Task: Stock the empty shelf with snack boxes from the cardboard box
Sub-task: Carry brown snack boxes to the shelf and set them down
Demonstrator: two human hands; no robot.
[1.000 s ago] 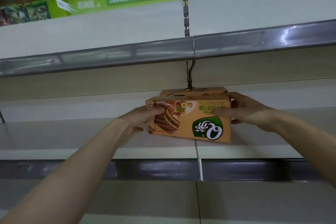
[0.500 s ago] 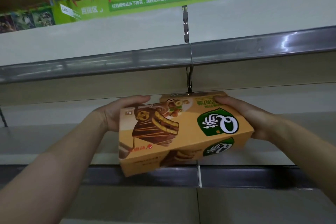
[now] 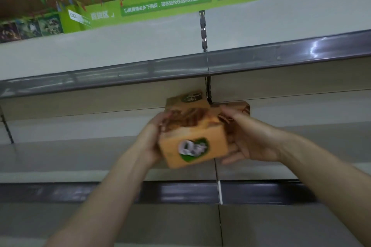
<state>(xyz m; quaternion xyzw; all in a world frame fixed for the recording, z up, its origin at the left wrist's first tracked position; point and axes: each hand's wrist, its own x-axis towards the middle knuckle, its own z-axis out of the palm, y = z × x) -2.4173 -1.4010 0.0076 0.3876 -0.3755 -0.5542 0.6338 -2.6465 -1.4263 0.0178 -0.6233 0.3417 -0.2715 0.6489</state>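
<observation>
I hold an orange snack box (image 3: 193,142) with a green logo between both hands, above the pale middle shelf (image 3: 70,156). It is blurred and turned so a short end faces me. My left hand (image 3: 150,142) grips its left side. My right hand (image 3: 249,138) holds its right side with fingers spread. Behind it, a second orange snack box (image 3: 240,107) rests at the back of the shelf, mostly hidden. The cardboard box is out of view.
A grey price rail (image 3: 261,194) fronts the middle shelf. Close above runs the upper shelf's rail (image 3: 140,74). A metal upright (image 3: 203,30) splits the bays. Green banners and coloured pennants hang near the ceiling.
The box I hold has turned from lying lengthwise to end-on toward me and has moved up and back toward the shelf. Both hands shifted inward with it.
</observation>
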